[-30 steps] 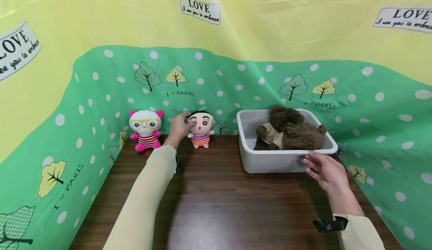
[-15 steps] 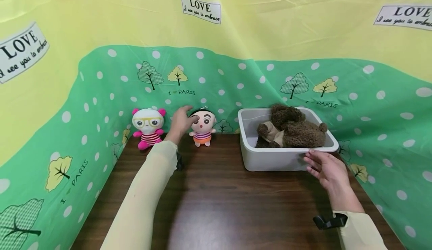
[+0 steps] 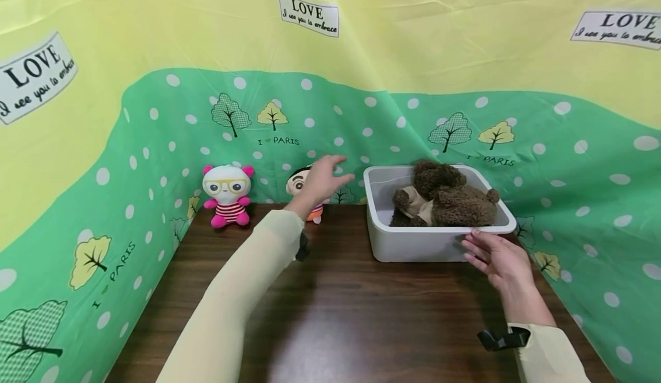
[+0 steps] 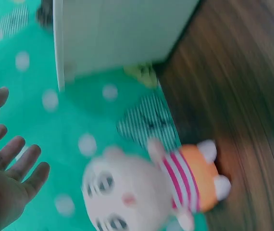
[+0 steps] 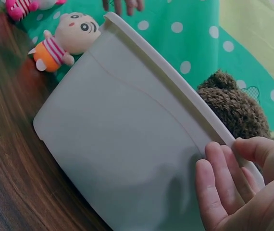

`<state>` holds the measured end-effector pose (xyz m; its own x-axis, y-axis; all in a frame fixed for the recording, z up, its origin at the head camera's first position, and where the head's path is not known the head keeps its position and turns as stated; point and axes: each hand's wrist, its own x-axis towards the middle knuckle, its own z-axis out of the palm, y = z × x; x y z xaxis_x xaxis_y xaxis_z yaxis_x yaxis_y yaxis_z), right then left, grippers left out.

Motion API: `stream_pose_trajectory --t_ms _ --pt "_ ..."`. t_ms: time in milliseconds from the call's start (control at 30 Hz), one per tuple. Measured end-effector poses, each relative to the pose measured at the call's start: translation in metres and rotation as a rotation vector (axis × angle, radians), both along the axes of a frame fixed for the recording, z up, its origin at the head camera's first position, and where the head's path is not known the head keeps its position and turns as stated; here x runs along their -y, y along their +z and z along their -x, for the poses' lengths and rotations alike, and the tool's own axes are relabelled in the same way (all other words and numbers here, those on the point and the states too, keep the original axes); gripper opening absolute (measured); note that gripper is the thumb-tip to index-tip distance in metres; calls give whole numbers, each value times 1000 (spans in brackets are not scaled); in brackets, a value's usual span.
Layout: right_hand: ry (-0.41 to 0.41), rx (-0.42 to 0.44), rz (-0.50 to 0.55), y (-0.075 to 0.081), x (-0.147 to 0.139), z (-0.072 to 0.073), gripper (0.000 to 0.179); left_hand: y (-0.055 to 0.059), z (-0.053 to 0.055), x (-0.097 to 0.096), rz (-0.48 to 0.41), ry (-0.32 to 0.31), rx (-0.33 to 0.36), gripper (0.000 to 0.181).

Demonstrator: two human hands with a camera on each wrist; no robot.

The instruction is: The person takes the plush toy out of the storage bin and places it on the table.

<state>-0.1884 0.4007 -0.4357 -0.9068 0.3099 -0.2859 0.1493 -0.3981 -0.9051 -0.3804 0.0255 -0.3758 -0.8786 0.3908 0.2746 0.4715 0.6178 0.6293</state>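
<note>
My left hand (image 3: 323,180) is in the air with spread fingers, holding nothing, and partly covers a plush boy doll (image 3: 296,184) in the head view. In the left wrist view, that doll with striped shirt and orange shorts stands apart from the fingers. My right hand (image 3: 502,260) holds the front rim of a light grey bin (image 3: 413,246) near its right corner. The right wrist view has the thumb (image 5: 256,148) over the rim and the fingers below it along the outer wall. A curly brown teddy bear (image 3: 462,206) lies inside the bin.
A pink and white plush panda (image 3: 225,189) with yellow glasses sits at the back left. Green and yellow printed cloth (image 3: 335,113) walls the dark wooden table (image 3: 330,308) at the back and sides.
My left hand has left the boy doll's head and moved right toward the bin, its fingers spreading. The doll stays standing in place. My right hand remains on the bin's rim.
</note>
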Motion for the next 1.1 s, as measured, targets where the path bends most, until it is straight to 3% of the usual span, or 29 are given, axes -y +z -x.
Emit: stream_pose_trajectory --t_ms 233,400,567,667,833,1100 --pt "-9 -4 11 -1 1 0 5 17 -24 -62 150 -160 -52 62" --pt "3 -7 15 -1 0 0 4 31 -33 -96 243 -260 -12 65" --pt "6 3 23 -1 0 2 4 36 -37 -125 336 -348 43 69" --pt "5 13 24 -1 -1 3 5 34 -38 -144 392 -374 71 72" --pt "3 34 26 -2 -3 4 4 33 -41 -172 499 -387 52 76" --pt "-3 53 -6 1 -3 3 7 37 -51 -201 507 -383 88 81"
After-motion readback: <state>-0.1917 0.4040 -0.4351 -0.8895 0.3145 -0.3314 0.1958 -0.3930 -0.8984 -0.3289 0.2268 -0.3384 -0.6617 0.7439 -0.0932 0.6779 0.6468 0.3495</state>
